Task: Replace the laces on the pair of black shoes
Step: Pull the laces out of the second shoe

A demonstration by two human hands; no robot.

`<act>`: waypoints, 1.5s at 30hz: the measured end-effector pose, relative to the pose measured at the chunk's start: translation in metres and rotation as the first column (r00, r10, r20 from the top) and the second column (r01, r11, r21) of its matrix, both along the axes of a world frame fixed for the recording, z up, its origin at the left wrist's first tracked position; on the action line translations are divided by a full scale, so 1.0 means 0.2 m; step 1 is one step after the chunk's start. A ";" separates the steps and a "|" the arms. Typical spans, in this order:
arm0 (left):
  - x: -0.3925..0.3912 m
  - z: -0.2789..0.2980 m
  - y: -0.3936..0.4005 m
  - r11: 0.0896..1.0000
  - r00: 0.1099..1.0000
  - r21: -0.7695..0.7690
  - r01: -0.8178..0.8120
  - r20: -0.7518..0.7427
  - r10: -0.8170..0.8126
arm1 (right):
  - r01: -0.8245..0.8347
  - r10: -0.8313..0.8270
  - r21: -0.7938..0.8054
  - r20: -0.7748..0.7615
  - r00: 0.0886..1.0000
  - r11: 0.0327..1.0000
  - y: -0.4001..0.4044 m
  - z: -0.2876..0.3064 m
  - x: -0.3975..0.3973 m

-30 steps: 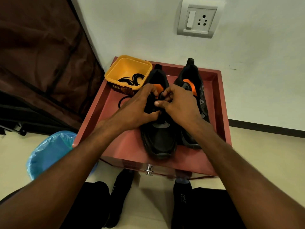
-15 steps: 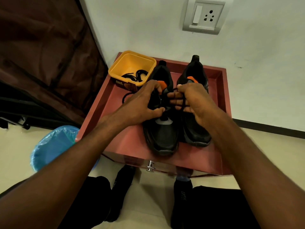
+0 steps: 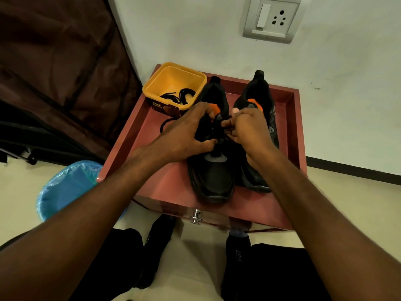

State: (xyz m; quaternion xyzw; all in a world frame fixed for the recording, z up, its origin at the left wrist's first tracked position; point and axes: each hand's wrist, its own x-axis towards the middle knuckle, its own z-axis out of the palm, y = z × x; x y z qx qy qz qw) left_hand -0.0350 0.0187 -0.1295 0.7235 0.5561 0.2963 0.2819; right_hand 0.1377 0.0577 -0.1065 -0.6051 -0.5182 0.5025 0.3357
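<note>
Two black shoes on red lipped worktop (image 3: 152,135), toes toward the person; left shoe (image 3: 213,177) matte, rounded toe, just beside right shoe (image 3: 263,98), orange tongue tabs. Left hand (image 3: 184,135) fingers curled round left shoe's lacing area, thumb pressing. Right hand (image 3: 249,129) fingers pinch thin black lace (image 3: 224,124). Yellow square plastic tub (image 3: 173,83) at far left corner holds coiled laces. Bare room at the near left of the worktop. Blue bin (image 3: 65,190) on floor left.

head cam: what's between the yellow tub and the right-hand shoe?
In the head view, the left shoe stands between the yellow tub and the right shoe. Its heel is right beside the tub's rim. Both hands, left and right, work its lace.
</note>
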 end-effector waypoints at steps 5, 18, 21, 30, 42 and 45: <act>-0.01 0.00 0.00 1.000 1.000 0.000 0.007 0.012 -0.006 | -0.180 0.122 0.199 0.274 0.954 0.963 -0.02 0.02 0.00; -0.01 -0.03 0.02 1.000 0.998 -0.016 0.017 0.068 -0.016 | 0.077 -0.200 -0.358 -0.320 0.926 0.931 0.03 0.04 0.01; -0.01 -0.03 0.02 1.000 0.998 -0.015 0.016 0.066 -0.015 | 0.086 -0.145 -0.253 -0.225 0.964 0.964 0.01 0.04 0.01; -0.01 -0.03 0.01 0.999 0.998 0.008 0.033 0.057 -0.034 | -0.243 0.092 0.262 0.481 0.872 0.934 -0.04 -0.04 -0.03; 0.00 -0.02 0.01 1.000 0.998 -0.015 0.024 0.060 -0.023 | -0.035 0.007 0.142 0.195 0.981 0.989 -0.04 -0.04 -0.04; -0.01 -0.02 0.01 1.000 0.999 -0.019 0.011 0.049 -0.010 | 0.113 -0.122 -0.113 -0.071 0.990 0.987 0.00 -0.01 -0.02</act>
